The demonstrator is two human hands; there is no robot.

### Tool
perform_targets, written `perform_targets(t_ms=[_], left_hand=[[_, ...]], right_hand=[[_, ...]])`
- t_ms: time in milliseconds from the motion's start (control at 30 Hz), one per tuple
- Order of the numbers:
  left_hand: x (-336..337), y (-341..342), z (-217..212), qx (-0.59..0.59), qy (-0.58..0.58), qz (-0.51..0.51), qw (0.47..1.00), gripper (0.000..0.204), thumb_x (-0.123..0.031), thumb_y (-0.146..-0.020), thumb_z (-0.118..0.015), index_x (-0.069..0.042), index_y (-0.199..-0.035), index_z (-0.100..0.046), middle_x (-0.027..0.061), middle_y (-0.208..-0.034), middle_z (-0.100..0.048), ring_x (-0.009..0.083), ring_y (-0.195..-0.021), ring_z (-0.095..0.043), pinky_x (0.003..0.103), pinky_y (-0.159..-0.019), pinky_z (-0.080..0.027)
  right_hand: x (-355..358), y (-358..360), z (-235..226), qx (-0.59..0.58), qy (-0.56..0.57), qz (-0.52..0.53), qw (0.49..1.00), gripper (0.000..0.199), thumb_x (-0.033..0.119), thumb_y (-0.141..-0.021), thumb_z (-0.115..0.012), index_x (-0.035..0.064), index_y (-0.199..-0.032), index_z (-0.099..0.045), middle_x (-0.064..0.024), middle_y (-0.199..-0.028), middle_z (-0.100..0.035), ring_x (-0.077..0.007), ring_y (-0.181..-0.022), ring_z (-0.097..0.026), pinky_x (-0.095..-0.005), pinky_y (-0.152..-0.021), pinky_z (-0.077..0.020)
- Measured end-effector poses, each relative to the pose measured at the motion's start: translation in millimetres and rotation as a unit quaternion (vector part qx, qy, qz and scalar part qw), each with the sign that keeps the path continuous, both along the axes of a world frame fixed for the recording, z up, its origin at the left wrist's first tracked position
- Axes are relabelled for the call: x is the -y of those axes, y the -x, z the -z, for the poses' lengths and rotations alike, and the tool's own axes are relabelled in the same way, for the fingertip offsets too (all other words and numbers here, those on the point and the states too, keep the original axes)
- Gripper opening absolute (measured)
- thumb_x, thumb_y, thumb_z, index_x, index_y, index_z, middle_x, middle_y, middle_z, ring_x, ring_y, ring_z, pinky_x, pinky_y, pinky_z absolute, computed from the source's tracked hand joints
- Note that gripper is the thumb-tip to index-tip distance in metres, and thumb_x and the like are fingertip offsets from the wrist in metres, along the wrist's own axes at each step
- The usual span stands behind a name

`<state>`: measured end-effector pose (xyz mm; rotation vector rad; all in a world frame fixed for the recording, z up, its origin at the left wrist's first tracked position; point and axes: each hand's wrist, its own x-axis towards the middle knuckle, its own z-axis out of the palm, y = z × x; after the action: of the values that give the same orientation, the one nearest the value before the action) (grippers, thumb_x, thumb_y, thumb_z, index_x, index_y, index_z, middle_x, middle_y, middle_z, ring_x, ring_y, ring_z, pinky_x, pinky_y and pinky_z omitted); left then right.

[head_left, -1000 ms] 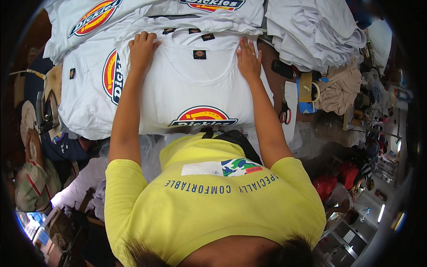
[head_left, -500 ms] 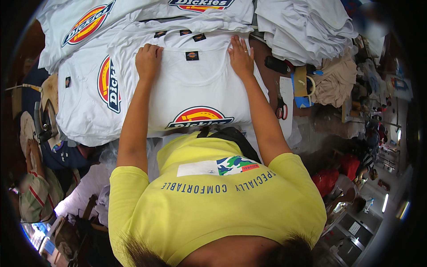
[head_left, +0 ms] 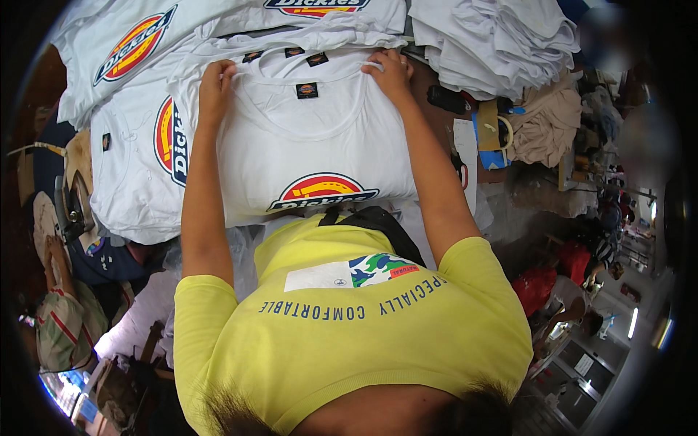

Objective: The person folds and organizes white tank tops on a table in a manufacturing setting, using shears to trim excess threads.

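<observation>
A white T-shirt lies spread in front of me, neckline away from me, with a dark label at the collar and a red, yellow and dark-blue print near its lower part. My left hand is closed on the shirt's left shoulder, fingertips bent in toward the neckline. At the opposite shoulder my right hand pinches the cloth with curled fingers. More white shirts lie beneath and beyond it, several with dark collar labels. To the left is another printed white shirt.
Piled white cloth stands at the far right, beside beige cloth. A tape roll, a black object and partly hidden scissors lie right of my arm. At left are an iron and another person's arm.
My hands have gone from lying flat on the shirt to gripping its shoulders. The left hand has shifted a little left, and the shirt's neckline looks wider. My right forearm now covers most of the scissors.
</observation>
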<state>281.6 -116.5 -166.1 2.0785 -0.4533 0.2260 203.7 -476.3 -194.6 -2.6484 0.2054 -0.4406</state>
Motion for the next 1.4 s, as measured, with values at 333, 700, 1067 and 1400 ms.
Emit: perform_targets(t_ms=[333, 700, 1067, 1400], left_hand=[[-19.4, -5.0, 16.1, 0.086, -0.040, 0.101, 0.990, 0.021, -0.003, -0.075, -0.061, -0.005, -0.095, -0.063, 0.0069, -0.099, -0.057, 0.0254, -0.094, -0.053, 0.032, -0.081, -0.043], [6.2, 16.3, 7.4, 0.225, -0.241, 0.090, 0.940, 0.012, -0.009, -0.073, -0.063, -0.007, -0.085, -0.063, 0.0031, -0.089, -0.057, 0.0217, -0.086, -0.052, 0.034, -0.072, -0.042], [1.1, 7.5, 1.6, 0.134, -0.207, 0.129, 0.960, 0.005, -0.004, -0.079, -0.050, -0.002, -0.083, -0.053, 0.0115, -0.084, -0.057, 0.0288, -0.084, -0.053, 0.036, -0.075, -0.042], [0.7, -14.0, -7.4, 0.078, -0.271, 0.190, 0.940, 0.010, -0.007, -0.081, -0.046, -0.003, -0.087, -0.052, 0.0137, -0.081, -0.060, 0.0306, -0.082, -0.055, 0.037, -0.073, -0.043]], right_hand=[[12.3, 42.0, -23.8, 0.037, 0.007, 0.009, 0.999, 0.031, 0.028, -0.076, -0.067, 0.0140, -0.103, -0.059, -0.0063, -0.103, -0.060, -0.0272, -0.096, -0.056, -0.0399, -0.085, -0.0411], [80.0, 269.6, -34.2, -0.219, 0.019, 0.283, 0.933, 0.030, 0.007, -0.076, -0.063, 0.0055, -0.104, -0.053, -0.0156, -0.098, -0.058, -0.0303, -0.091, -0.059, -0.0381, -0.077, -0.0459], [79.1, 262.3, -35.2, -0.175, -0.004, 0.291, 0.940, 0.036, 0.008, -0.074, -0.066, 0.0052, -0.108, -0.054, -0.0155, -0.088, -0.064, -0.0287, -0.078, -0.063, -0.0358, -0.069, -0.0489], [3.4, 207.9, -84.5, -0.055, -0.187, 0.047, 0.980, 0.048, -0.006, -0.075, -0.055, 0.0091, -0.121, -0.052, -0.0050, -0.085, -0.057, -0.0101, -0.078, -0.057, -0.0238, -0.069, -0.0466]])
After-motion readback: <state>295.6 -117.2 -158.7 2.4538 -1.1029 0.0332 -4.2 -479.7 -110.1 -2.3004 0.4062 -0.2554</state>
